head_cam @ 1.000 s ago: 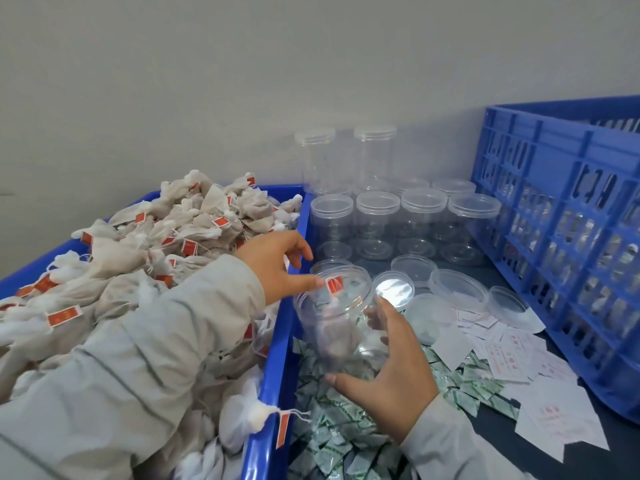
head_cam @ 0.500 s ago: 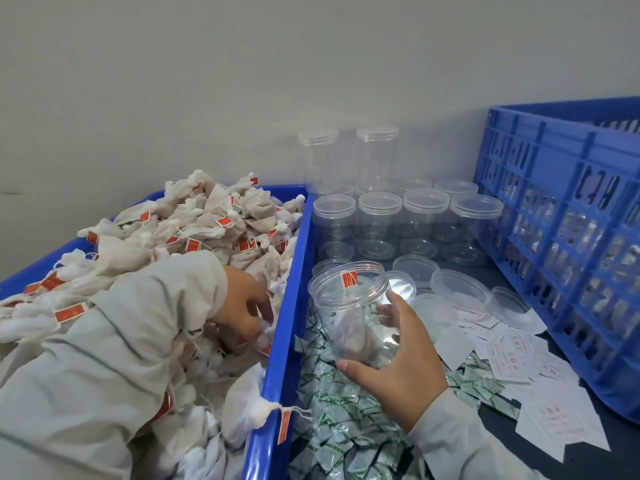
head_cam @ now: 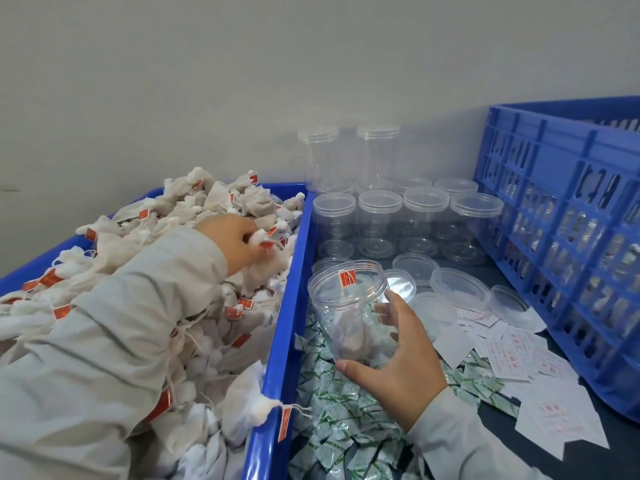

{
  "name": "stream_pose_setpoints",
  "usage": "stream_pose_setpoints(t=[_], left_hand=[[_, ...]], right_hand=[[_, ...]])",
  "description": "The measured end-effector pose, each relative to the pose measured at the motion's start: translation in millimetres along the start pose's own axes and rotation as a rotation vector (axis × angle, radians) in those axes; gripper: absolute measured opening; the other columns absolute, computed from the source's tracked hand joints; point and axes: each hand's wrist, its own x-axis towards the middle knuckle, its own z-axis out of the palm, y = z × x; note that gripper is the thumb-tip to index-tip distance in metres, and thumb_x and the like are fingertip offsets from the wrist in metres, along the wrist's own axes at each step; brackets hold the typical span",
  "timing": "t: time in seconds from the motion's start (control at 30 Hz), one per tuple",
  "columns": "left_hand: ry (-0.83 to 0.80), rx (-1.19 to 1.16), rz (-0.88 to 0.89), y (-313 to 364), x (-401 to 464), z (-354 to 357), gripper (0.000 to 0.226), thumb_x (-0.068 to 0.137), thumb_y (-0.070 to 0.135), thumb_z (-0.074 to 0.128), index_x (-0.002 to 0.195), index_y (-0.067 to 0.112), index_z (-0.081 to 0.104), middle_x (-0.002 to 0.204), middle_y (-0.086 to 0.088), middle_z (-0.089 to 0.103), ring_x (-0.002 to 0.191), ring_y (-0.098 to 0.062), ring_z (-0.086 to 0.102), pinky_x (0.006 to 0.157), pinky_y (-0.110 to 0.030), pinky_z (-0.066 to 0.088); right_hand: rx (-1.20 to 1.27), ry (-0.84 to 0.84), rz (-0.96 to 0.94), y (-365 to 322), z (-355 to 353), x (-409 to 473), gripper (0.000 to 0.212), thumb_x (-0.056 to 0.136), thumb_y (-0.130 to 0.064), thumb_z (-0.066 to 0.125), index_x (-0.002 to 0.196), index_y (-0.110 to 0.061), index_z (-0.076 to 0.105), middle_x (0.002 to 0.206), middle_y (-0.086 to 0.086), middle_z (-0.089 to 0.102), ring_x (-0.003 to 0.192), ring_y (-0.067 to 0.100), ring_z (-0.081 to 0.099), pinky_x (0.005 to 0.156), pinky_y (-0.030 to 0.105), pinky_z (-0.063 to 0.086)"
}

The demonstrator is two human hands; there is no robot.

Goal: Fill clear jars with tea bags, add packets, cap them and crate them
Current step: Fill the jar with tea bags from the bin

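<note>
My right hand (head_cam: 398, 362) grips an open clear jar (head_cam: 349, 313) from its right side, tilted a little toward the left. One tea bag lies in the jar, its red tag hanging at the rim. My left hand (head_cam: 232, 242) pinches a white tea bag (head_cam: 258, 271) and lifts it above the heap of tea bags (head_cam: 194, 209) in the blue bin (head_cam: 277, 341). Green-and-white packets (head_cam: 332, 410) lie under the jar.
Several empty capped jars (head_cam: 381, 209) stand in rows at the back. Loose clear lids (head_cam: 457, 285) lie beside them. White paper slips (head_cam: 512, 355) are spread on the dark table. A tall blue crate (head_cam: 571, 216) stands at the right.
My left hand went from the jar's mouth into the tea bag heap, then came up holding a tea bag. The jar stayed in my right hand, shifting slightly.
</note>
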Motion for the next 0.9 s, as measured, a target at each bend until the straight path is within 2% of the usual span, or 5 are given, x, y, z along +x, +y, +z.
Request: stream_pose_setpoints(t=[0.17, 0.33, 0.63, 0.8, 0.9], left_hand=[[0.115, -0.710, -0.140, 4.4, 0.0, -1.6, 0.024, 0.090, 0.030, 0.057, 0.073, 0.014, 0.059, 0.066, -0.008, 0.065, 0.059, -0.024, 0.059, 0.066, -0.034, 0.051], [-0.030, -0.990, -0.018, 16.9, -6.5, -1.9, 0.011, 0.088, 0.012, 0.059, 0.078, 0.015, 0.063, 0.059, -0.002, 0.062, 0.048, -0.010, 0.054, 0.044, -0.020, 0.044], [-0.305, -0.725, 0.192, 36.3, -22.1, 11.7, 0.010, 0.079, 0.021, 0.070, 0.083, 0.011, 0.068, 0.060, 0.000, 0.062, 0.044, -0.005, 0.047, 0.043, -0.012, 0.037], [-0.381, -0.637, 0.240, 41.5, -23.9, 16.9, 0.017, 0.075, 0.029, 0.072, 0.090, 0.022, 0.068, 0.084, 0.000, 0.074, 0.075, -0.011, 0.068, 0.074, -0.021, 0.054], [-0.391, -0.601, 0.241, 46.2, -25.9, 19.9, 0.015, 0.078, 0.033, 0.069, 0.090, 0.034, 0.060, 0.067, 0.009, 0.071, 0.052, 0.000, 0.059, 0.052, -0.010, 0.045]], right_hand=[[0.006, -0.034, 0.003, -0.5, 1.1, 0.1, 0.106, 0.049, -0.048, 0.083, 0.128, -0.049, 0.013, 0.117, -0.027, 0.039, 0.113, -0.005, 0.040, 0.086, 0.005, 0.030], [-0.001, -0.047, -0.019, -1.1, 2.5, -1.4, 0.108, 0.050, -0.046, 0.085, 0.133, -0.045, 0.015, 0.123, -0.019, 0.041, 0.116, -0.003, 0.040, 0.093, 0.008, 0.029], [-0.111, -0.068, -0.071, -6.1, 1.4, -3.2, 0.108, 0.053, -0.042, 0.085, 0.143, -0.023, 0.027, 0.126, -0.014, 0.041, 0.119, 0.000, 0.039, 0.102, 0.015, 0.031], [-0.145, -0.062, -0.082, -9.1, 1.2, -2.6, 0.106, 0.052, -0.043, 0.085, 0.140, -0.018, 0.032, 0.127, -0.011, 0.044, 0.118, 0.002, 0.040, 0.102, 0.024, 0.036], [-0.131, -0.051, -0.077, -8.5, 1.1, -2.3, 0.104, 0.051, -0.042, 0.083, 0.139, -0.018, 0.034, 0.127, -0.013, 0.043, 0.120, 0.003, 0.039, 0.104, 0.026, 0.036]])
